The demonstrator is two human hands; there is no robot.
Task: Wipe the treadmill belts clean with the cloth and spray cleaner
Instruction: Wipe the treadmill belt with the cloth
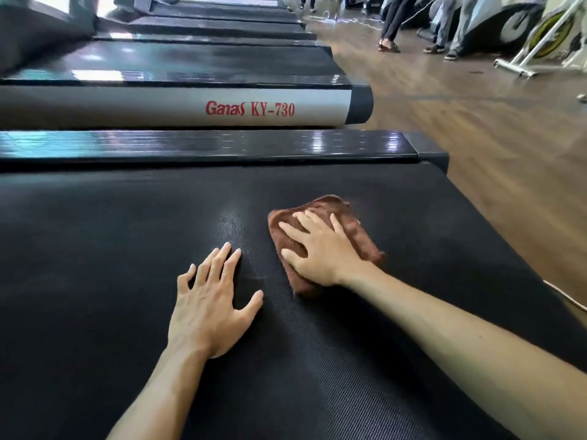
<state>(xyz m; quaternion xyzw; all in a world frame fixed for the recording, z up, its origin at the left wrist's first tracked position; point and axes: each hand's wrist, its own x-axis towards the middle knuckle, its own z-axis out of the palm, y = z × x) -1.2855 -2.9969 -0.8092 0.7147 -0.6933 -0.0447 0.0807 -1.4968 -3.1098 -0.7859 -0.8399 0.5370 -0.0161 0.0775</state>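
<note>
A black textured treadmill belt (111, 249) fills the lower part of the view. On it lies a folded brown cloth (355, 217), right of centre. My right hand (317, 249) presses flat on the cloth with fingers spread and straight. My left hand (209, 300) rests flat on the bare belt to the left of the cloth, fingers spread. A faint shiny streak shows on the belt between the two hands. No spray bottle is in view.
A glossy black side rail (222, 146) borders the belt's far side. Beyond it stands a second treadmill with a grey rail marked "Ganas KY-730" (251, 108), then more treadmills. Wooden floor (476, 138) lies to the right, with people's legs (392, 23) and exercise bikes at the back.
</note>
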